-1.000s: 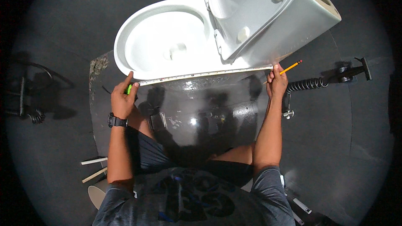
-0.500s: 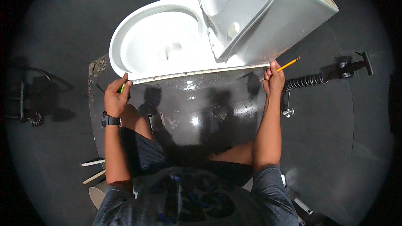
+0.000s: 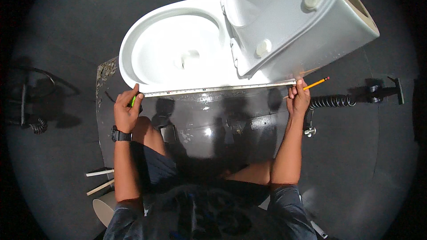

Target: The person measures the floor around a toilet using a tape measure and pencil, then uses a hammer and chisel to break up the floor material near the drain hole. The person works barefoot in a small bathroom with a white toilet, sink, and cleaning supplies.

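A white toilet (image 3: 178, 31) with its lid (image 3: 275, 13) raised lies ahead of me on a glossy dark board (image 3: 222, 129). A measuring tape blade (image 3: 213, 90) is stretched straight along the toilet's near side. My left hand (image 3: 126, 111) grips the green tape case at the blade's left end. My right hand (image 3: 299, 100) pinches the blade's right end and also holds an orange pencil (image 3: 316, 83) that points out to the right. I wear a black watch (image 3: 120, 135) on my left wrist.
A coiled black cable with a black tool (image 3: 356, 98) lies on the dark floor to the right. Black cords (image 3: 31, 111) sit at the far left. Two thin white sticks (image 3: 100, 180) and a pale round object (image 3: 104, 209) lie at lower left.
The view has shifted slightly; the toilet sits higher and further right in the picture. Both hands keep the tape stretched along the toilet's side, with little movement.
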### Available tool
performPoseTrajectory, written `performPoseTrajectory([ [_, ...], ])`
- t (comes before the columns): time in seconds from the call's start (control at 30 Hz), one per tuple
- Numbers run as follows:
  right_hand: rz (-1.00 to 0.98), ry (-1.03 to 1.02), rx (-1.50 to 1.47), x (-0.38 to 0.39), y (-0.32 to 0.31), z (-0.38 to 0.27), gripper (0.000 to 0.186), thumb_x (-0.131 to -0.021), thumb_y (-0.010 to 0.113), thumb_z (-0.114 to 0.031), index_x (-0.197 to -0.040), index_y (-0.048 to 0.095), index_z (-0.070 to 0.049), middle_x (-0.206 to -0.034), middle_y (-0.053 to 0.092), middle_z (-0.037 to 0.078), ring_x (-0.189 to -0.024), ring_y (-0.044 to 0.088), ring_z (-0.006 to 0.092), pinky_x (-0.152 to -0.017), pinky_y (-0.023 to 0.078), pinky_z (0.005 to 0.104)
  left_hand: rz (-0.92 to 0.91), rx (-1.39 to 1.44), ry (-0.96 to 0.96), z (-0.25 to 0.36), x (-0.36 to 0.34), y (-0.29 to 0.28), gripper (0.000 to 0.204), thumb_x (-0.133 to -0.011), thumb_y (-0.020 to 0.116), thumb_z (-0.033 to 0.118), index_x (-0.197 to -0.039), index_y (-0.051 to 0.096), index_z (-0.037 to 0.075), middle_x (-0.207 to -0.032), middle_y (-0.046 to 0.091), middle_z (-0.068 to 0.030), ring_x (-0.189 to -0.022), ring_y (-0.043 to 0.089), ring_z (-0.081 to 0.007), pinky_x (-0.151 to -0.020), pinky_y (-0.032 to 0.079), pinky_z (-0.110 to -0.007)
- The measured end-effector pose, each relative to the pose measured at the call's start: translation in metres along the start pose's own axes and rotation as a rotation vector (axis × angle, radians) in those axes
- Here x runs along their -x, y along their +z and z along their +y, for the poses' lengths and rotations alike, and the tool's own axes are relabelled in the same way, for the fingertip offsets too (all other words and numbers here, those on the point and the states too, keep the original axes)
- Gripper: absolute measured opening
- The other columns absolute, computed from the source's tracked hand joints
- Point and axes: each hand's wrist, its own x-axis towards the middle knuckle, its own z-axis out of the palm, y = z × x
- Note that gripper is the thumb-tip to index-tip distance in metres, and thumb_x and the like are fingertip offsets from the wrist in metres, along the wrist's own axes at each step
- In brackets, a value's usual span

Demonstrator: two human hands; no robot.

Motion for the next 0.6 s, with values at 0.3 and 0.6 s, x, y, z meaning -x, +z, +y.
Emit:
performPoseTrajectory([
  [0.3,0.000,-0.011,0.050,0.000,-0.002,-0.002,0.015,-0.103,0.063,-0.012,-0.112,0.065,0.000,-0.072,0.052,-0.001,-0.057,0.045,0.0073,-0.046,0.036,0.0216,0.024,-0.006,0.004,0.005,-0.001,0.003,0.033,-0.092,0.075,0.012,-0.123,0.074,0.002,-0.093,0.074,-0.0121,-0.083,0.064,-0.0243,-0.083,0.047,-0.036],
  [0.6,-0.047,0.021,0.077,-0.002,-0.013,-0.008,0.009,-0.103,0.064,-0.011,-0.102,0.066,-0.003,-0.073,0.054,0.001,-0.057,0.047,0.0081,-0.046,0.038,0.0211,0.041,-0.022,0.020,0.006,-0.001,0.005,0.032,-0.090,0.075,0.010,-0.121,0.074,0.002,-0.097,0.074,-0.0133,-0.086,0.065,-0.0271,-0.083,0.048,-0.037],
])
